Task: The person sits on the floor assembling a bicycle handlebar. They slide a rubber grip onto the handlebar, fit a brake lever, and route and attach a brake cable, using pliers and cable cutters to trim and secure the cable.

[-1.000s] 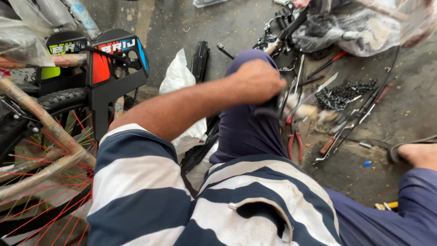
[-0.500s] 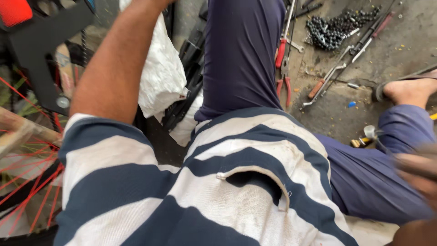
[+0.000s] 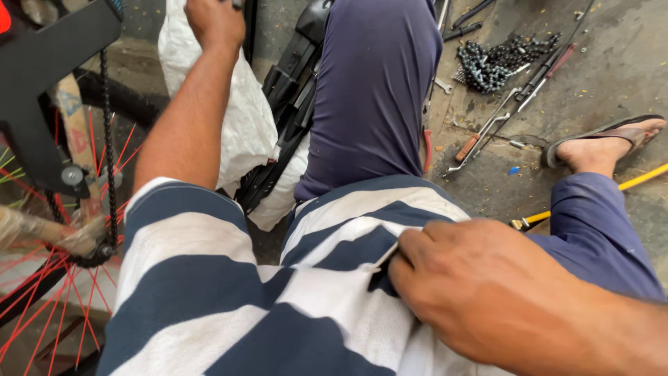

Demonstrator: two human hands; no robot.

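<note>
Right hand (image 3: 487, 292) has come onto the striped shirt (image 3: 229, 278), fingers in its pocket.

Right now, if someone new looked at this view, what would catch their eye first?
Most likely the right hand low in the foreground, its fingers at the chest pocket of the blue-and-white striped shirt. Next, the left hand stretched to the top edge beside a white sack. Then the red-spoked bicycle wheel at far left and the heap of chain on the concrete floor, upper right.
</note>
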